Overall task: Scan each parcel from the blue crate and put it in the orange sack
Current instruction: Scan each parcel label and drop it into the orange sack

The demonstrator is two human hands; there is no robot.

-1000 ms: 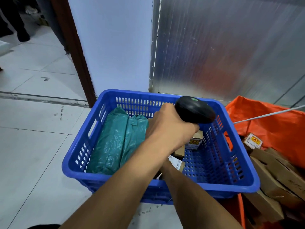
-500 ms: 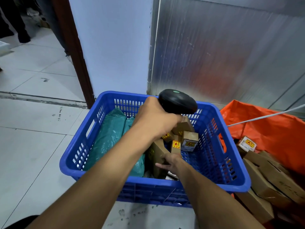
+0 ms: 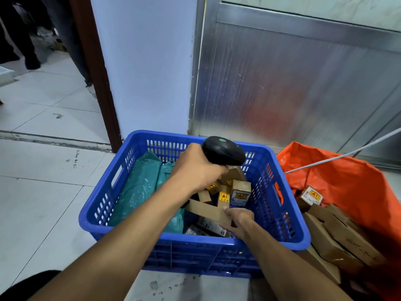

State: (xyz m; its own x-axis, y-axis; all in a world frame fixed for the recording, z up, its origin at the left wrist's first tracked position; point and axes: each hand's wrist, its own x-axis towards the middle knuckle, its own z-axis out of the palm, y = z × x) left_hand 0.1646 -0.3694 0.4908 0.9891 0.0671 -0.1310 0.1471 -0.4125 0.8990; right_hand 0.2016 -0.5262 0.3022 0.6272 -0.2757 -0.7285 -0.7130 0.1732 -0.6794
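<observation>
The blue crate (image 3: pixel 288 216) stands on the tiled floor. Inside it lie two teal mailer bags (image 3: pixel 141 187) on the left and several small cardboard boxes (image 3: pixel 239 193) with yellow-red labels on the right. My left hand (image 3: pixel 196 168) grips a black barcode scanner (image 3: pixel 223 151) over the crate's middle, head pointing right. Lower in the crate, my right hand (image 3: pixel 239 220) holds a flat cardboard parcel (image 3: pixel 206 210) by its near end. The orange sack (image 3: pixel 347 187) sits open just right of the crate with several cardboard parcels (image 3: pixel 338 237) inside.
A white cord (image 3: pixel 347 153) runs across the sack's mouth toward the upper right. A metal panel (image 3: pixel 293 83) and a white wall stand right behind the crate. A dark door frame (image 3: pixel 97 83) is at the left, with a person's legs (image 3: pixel 26 40) beyond on the floor.
My left hand with the scanner shifted left and back over the crate. My right hand came out from under the left arm and took hold of the flat cardboard parcel. The view drew back slightly.
</observation>
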